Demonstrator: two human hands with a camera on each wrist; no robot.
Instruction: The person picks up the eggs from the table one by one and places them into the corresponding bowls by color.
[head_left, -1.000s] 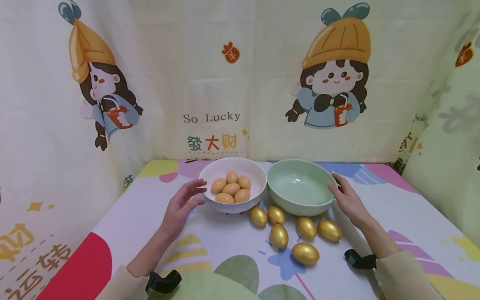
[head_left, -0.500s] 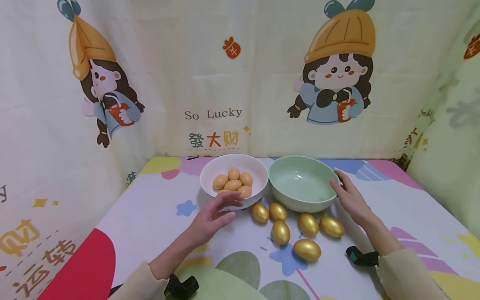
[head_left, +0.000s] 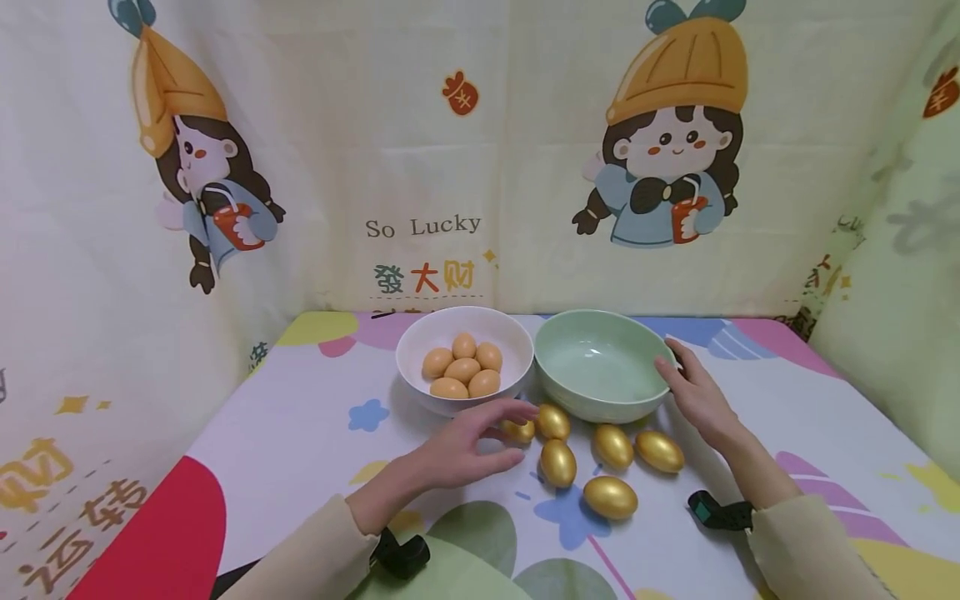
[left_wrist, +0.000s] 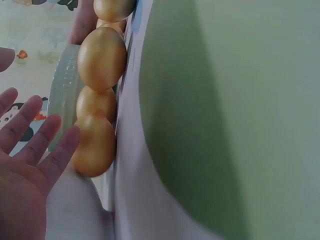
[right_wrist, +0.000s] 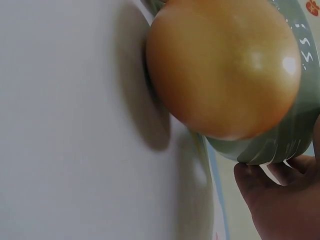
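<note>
In the head view my left hand (head_left: 467, 450) hovers by the front golden eggs, fingers extended and thumb apart, partly covering one golden egg (head_left: 519, 431). The left wrist view shows the same hand (left_wrist: 25, 170) with spread fingers beside a golden egg (left_wrist: 95, 150). My right hand (head_left: 701, 396) holds the right rim of the pale green bowl (head_left: 607, 406), thumb at the near side and fingers behind it. In the right wrist view its fingertips (right_wrist: 245, 172) touch the bowl's side, and a golden egg (right_wrist: 225, 65) fills the foreground.
A white bowl (head_left: 416, 385) with several brown eggs (head_left: 462, 370) stands left of the green bowl, close against it. More golden eggs (head_left: 610, 497) lie loose in front of the bowls. A patterned cloth (head_left: 300, 433) covers the table, with a printed curtain (head_left: 525, 167) behind.
My left hand has moved right, from beside the white bowl's left rim, past its front, to the golden eggs. My right hand stays on the green bowl; the eggs have not moved.
</note>
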